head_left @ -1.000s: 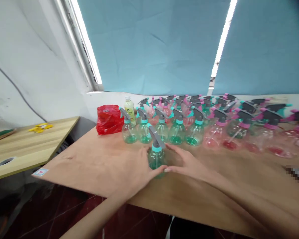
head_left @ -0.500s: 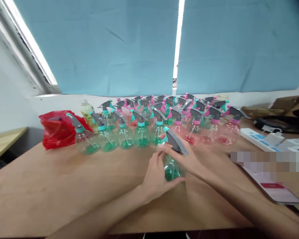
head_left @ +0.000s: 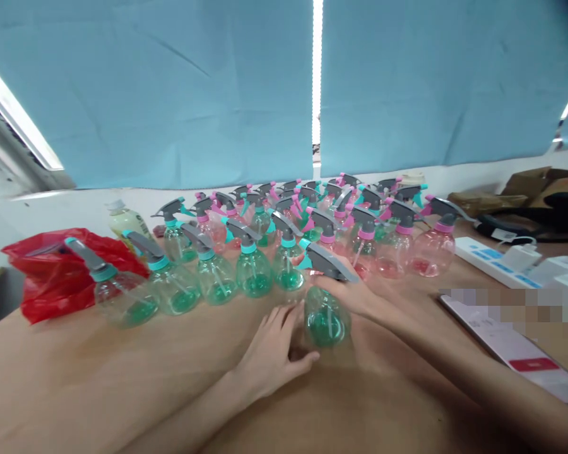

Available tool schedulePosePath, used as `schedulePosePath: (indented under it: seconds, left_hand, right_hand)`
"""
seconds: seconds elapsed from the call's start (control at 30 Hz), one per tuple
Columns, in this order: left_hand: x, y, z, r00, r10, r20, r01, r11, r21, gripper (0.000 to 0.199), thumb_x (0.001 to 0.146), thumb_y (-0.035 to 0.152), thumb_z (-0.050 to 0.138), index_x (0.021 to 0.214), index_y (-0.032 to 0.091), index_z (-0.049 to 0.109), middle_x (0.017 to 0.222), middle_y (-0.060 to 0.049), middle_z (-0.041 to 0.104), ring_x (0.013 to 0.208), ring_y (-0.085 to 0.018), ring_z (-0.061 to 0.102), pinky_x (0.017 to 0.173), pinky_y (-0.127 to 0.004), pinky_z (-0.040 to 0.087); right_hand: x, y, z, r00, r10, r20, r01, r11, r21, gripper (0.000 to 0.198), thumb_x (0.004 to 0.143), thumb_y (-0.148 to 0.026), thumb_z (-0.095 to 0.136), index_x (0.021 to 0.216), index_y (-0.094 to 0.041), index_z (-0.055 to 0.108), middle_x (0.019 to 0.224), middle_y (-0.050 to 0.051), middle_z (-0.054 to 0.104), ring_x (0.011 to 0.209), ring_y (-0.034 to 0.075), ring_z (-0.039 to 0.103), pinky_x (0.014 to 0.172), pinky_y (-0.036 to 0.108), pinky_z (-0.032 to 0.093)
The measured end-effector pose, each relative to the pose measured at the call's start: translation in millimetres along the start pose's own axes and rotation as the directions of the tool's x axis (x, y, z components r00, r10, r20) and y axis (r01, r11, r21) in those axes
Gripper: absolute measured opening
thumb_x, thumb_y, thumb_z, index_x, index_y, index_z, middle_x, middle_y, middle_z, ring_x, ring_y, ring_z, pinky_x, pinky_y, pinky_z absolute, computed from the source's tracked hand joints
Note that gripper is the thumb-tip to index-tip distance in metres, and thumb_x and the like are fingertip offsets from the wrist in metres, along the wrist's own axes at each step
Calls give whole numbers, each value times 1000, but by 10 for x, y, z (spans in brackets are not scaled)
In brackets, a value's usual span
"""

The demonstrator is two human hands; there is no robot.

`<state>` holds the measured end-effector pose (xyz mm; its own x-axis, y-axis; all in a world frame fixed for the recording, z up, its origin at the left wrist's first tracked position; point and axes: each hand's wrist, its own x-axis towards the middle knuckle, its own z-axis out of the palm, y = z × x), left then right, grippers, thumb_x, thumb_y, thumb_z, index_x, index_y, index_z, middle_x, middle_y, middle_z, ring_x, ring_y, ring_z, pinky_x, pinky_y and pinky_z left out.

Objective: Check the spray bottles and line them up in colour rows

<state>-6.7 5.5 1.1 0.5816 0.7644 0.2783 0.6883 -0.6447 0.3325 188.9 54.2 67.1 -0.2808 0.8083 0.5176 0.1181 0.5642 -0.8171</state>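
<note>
A clear green spray bottle (head_left: 328, 318) with a grey and turquoise trigger head stands at the middle of the table, close in front of me. My right hand (head_left: 348, 287) is closed around its neck just under the head; the far fingers are hidden behind it. My left hand (head_left: 274, 350) is beside the bottle's left side, fingers spread and thumb apart, gripping nothing. Just behind runs a front row of similar bottles, such as a green spray bottle (head_left: 257, 274) on the left and a pink spray bottle (head_left: 433, 251) on the right.
More spray bottles crowd behind that row. A red plastic bag (head_left: 57, 284) and a pale bottle (head_left: 127, 221) lie left. On the right are a white power strip (head_left: 485, 261) with plugs, a phone (head_left: 506, 347), a black strap-like object (head_left: 511, 224) and cardboard (head_left: 544, 186).
My left hand has come off the bottle and moved left and slightly down. The right hand keeps its hold. The camera view has shifted to the right.
</note>
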Motion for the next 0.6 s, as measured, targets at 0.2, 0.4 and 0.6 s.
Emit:
schedulePosePath:
  seconds: [0.2,0.4,0.6]
  left_hand:
    - [-5,2,27,996,-34,79,27,996,89,71,87,47,60,143,14,33,144,-18,44,133,-35,40,107,-54,33]
    - [3,20,30,996,-27,80,18,993,114,67,91,49,54,142,10,35,144,-19,44,133,-34,40,108,-53,32]
    - [6,18,42,998,-7,63,-1,992,125,63,93,49,51,141,12,36,144,-20,44,133,-34,41,107,-53,34]
  right_hand:
    - [14,39,-4,999,39,15,-38,999,-2,25,71,-15,53,92,-23,63,75,-3,57,64,12,48,62,27,40]
    - [11,-117,-6,999,33,-23,-33,999,-4,14,66,-13,50,75,-23,53,67,-4,51,57,11,43,58,26,40]
    - [9,-152,-6,999,38,-22,-38,999,-5,11,64,-14,50,67,-24,48,56,-5,42,55,13,43,58,28,42]
